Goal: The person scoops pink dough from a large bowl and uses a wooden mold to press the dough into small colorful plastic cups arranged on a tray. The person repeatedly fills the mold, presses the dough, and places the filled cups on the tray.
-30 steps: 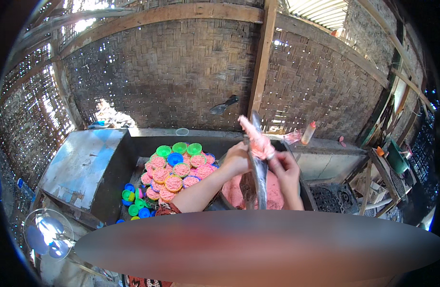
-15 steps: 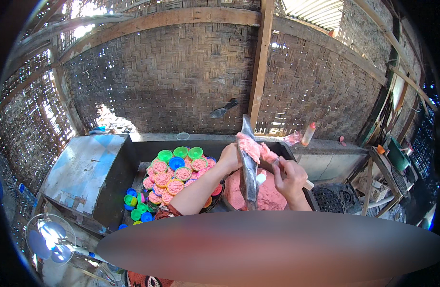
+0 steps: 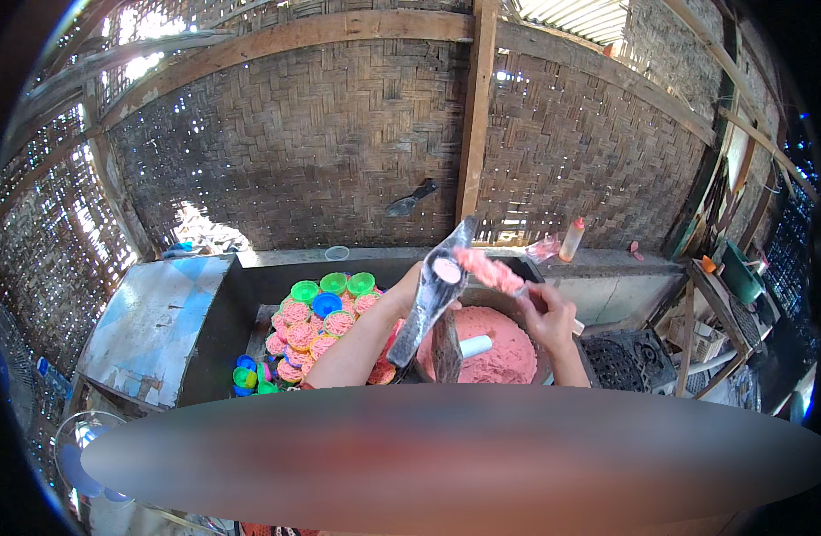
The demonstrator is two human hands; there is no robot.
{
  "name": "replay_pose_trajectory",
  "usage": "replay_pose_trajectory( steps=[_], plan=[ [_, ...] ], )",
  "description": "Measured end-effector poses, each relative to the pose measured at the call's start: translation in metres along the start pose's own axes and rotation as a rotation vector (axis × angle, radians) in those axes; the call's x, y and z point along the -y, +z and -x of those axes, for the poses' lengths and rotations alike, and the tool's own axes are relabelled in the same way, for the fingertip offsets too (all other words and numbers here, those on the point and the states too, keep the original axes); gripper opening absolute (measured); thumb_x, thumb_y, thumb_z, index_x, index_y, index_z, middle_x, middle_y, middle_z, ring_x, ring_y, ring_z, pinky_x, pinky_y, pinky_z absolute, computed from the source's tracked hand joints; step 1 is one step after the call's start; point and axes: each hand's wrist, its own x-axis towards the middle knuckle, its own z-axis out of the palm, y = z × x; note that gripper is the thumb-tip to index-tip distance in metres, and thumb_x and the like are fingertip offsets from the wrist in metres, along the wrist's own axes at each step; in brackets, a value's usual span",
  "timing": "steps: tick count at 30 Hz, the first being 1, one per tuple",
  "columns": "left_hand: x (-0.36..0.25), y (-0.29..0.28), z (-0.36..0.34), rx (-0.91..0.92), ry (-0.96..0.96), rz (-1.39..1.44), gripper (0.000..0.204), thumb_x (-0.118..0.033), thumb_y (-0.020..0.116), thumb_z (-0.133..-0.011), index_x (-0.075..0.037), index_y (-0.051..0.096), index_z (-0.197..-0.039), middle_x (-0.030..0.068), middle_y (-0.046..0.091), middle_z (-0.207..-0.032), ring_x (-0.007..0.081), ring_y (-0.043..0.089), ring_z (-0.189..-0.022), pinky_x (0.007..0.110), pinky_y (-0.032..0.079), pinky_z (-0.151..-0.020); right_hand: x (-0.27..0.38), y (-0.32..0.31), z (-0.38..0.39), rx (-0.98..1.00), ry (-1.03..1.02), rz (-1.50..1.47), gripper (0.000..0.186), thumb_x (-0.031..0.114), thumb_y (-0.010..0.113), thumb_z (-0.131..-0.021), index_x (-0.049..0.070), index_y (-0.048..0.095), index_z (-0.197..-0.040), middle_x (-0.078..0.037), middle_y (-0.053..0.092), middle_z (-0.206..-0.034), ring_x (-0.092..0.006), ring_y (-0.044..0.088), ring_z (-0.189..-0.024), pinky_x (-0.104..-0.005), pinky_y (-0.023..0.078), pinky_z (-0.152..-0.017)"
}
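My left hand grips a dark, worn wooden press, partly hidden behind it. A round hole in the press's upper face is filled with pink dough, and a white tube shows beside its lower wooden part. My right hand is closed on a spatula whose pale handle end sticks out past the palm. A long lump of pink dough covers most of its blade, close to the press's hole. Below both hands, a wide tub holds a mass of pink dough.
Left of the tub are piled small coloured plastic cups with pink dough strands; green cups and a blue one sit behind. A blue-white box stands far left. A red-capped bottle is on the ledge, a black crate right.
The press has tilted and turned, so its dough-filled hole and the white tube show more. The spatula's dough has come away from the press's face and now stretches along the blade.
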Motion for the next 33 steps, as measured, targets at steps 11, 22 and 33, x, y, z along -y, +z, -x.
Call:
replay_pose_trajectory(
  steps=[11, 22, 33],
  plan=[
    [-0.090, -0.011, 0.060, -0.208, 0.480, 0.476, 0.020, -0.001, 0.064, -0.060, -0.005, 0.053, -0.076, 0.0052, 0.050, -0.076, 0.0231, 0.059, -0.070, 0.036, 0.049, -0.065, -0.048, -0.028, 0.049, 0.330, 0.166, 0.519, 0.041, 0.033, 0.064, -0.071, 0.006, 0.060, -0.101, -0.014, 0.061, -0.090, -0.0269, 0.057, -0.085, -0.0350, 0.044, -0.077],
    [-0.108, 0.011, 0.093, -0.160, 0.598, -0.100, 0.060, -0.017, 0.076, -0.063, -0.005, 0.051, -0.117, 0.0163, 0.038, -0.128, 0.0330, 0.046, -0.112, 0.044, 0.037, -0.094, 0.099, 0.057, 0.055, 0.954, 0.807, -2.381, 0.080, 0.066, 0.051, -0.070, 0.014, 0.033, -0.127, -0.024, 0.052, -0.095, -0.0206, 0.048, -0.044, -0.0264, 0.038, -0.031],
    [-0.117, 0.025, 0.173, -0.252, 0.196, -0.943, 0.040, -0.032, 0.073, -0.060, -0.010, 0.063, -0.092, 0.0075, 0.064, -0.090, 0.0226, 0.062, -0.083, 0.034, 0.049, -0.073, 0.117, 0.030, 0.011, 0.526, 0.319, -1.051, 0.094, 0.019, 0.068, -0.071, 0.012, 0.004, -0.140, -0.017, 0.038, -0.125, -0.0238, 0.051, -0.100, -0.0300, 0.042, -0.083]
  ],
)
